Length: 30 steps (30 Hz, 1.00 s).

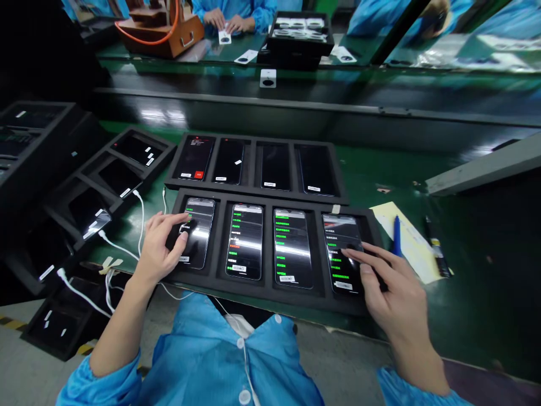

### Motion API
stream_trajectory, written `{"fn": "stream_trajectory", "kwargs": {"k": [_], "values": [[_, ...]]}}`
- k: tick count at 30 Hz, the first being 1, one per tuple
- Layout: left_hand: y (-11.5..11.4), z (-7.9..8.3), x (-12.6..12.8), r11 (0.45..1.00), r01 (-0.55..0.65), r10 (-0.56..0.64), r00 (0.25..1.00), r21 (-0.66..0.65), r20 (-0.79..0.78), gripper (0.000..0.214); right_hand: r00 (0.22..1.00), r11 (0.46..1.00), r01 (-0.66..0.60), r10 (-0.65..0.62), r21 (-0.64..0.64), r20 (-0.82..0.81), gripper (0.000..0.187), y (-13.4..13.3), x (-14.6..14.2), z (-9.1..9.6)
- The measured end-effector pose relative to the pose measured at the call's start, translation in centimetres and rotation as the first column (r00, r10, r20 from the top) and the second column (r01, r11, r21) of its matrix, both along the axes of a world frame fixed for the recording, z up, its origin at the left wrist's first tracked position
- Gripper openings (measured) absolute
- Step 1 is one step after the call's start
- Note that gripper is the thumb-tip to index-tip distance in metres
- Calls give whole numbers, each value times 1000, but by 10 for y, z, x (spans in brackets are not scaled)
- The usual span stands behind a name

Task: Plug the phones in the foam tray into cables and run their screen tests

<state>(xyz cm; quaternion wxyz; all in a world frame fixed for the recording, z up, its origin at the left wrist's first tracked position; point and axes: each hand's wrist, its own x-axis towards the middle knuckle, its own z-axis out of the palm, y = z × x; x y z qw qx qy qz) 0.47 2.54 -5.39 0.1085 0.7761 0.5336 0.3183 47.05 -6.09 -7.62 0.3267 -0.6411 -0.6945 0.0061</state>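
Four slots of a black foam tray (253, 290) in front of me each hold a smartphone with lit lines of green text. My left hand (163, 245) is over the leftmost smartphone (200, 239), index finger stretched onto its screen and thumb apart. At the other end, my right hand (391, 279) reaches over the rightmost smartphone (338, 242), with a fingertip at the middle of its screen. Neither hand grips anything. Between them lie a smartphone (245, 225) with one orange line and another smartphone (292, 231) with green lines.
Behind is a second foam tray (253, 192) of darker phones. White charging cables (141, 217) run at left beside an angled phone tray (103, 194). Yellow paper (386, 213), a blue pen (397, 237) and a black marker (437, 248) lie right. Co-workers' hands (228, 21) show across the bench.
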Motion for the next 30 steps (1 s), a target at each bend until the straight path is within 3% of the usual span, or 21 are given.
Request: {"fn": "stream_trajectory", "kwargs": {"k": [5, 20, 26, 30], "values": [[0, 0, 1, 1000, -12, 12, 1000, 19, 9, 30, 999, 997, 33, -35, -72, -23, 42, 3, 1, -2], [1, 0, 4, 997, -76, 76, 996, 3, 38, 27, 999, 998, 27, -28, -63, -18, 42, 3, 1, 0], [5, -2, -1, 959, -283, 283, 957, -11, 67, 32, 999, 995, 7, -10, -97, -32, 46, 5, 2, 1], [37, -2, -12, 921, -375, 375, 927, -101, -25, 36, 998, 995, 1, -7, -101, -57, 49, 8, 2, -2]]}}
